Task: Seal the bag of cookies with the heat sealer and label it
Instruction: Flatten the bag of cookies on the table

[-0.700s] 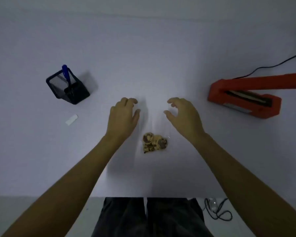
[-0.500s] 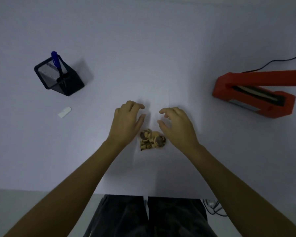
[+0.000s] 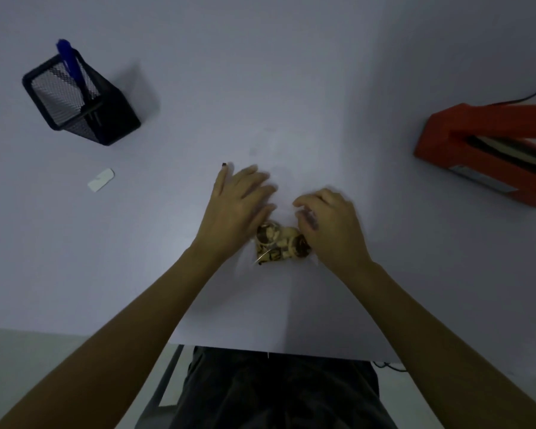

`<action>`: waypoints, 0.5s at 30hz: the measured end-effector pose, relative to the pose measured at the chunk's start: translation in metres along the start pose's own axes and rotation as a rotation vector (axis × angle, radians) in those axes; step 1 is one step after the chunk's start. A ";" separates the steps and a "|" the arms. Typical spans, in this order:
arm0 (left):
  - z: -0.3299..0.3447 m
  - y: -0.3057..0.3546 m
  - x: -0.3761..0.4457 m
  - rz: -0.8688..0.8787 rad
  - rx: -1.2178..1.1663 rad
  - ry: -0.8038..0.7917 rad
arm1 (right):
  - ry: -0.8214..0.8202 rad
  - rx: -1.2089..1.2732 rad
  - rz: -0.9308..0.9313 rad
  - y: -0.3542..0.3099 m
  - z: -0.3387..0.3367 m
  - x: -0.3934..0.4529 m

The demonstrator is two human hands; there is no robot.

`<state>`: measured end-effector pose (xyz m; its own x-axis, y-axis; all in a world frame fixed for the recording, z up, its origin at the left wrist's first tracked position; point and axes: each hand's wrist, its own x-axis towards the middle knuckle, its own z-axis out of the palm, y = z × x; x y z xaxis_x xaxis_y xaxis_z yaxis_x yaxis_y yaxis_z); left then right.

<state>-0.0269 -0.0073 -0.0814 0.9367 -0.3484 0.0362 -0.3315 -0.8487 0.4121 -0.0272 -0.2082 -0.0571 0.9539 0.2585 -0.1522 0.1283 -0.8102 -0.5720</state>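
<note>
Where the white bench (image 3: 291,72) shows at its middle, the clear bag of cookies (image 3: 279,243) lies flat, the cookies bunched at its near end and the empty, hard-to-see plastic running away from the person, so its long axis points toward the far edge. The left hand (image 3: 239,209) rests palm down on the bag's left side, fingers spread flat and gripping nothing that can be seen. The right hand (image 3: 331,227) is curled at the bag's right side, fingertips bent inward against the plastic; motion blur leaves it unclear whether it pinches the film. The red heat sealer (image 3: 489,150) sits well right of the bag, its arm raised off the base. Far left of the bag stands a black mesh pen holder (image 3: 84,103) with a blue pen (image 3: 70,65) upright inside. A white label (image 3: 100,179) lies flat between holder and bag.
</note>
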 end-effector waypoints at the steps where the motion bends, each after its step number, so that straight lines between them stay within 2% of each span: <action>1: 0.000 -0.002 0.001 0.010 -0.002 -0.020 | -0.003 -0.005 -0.005 0.000 0.000 0.001; 6: 0.001 -0.008 0.001 0.039 0.018 -0.037 | -0.063 -0.009 -0.101 -0.010 0.004 0.002; 15: 0.004 -0.014 0.001 0.057 -0.002 0.005 | -0.006 -0.068 -0.068 0.009 -0.010 -0.012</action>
<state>-0.0216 0.0026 -0.0905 0.9168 -0.3943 0.0637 -0.3842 -0.8268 0.4108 -0.0353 -0.2235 -0.0524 0.9407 0.3175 -0.1197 0.2115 -0.8243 -0.5251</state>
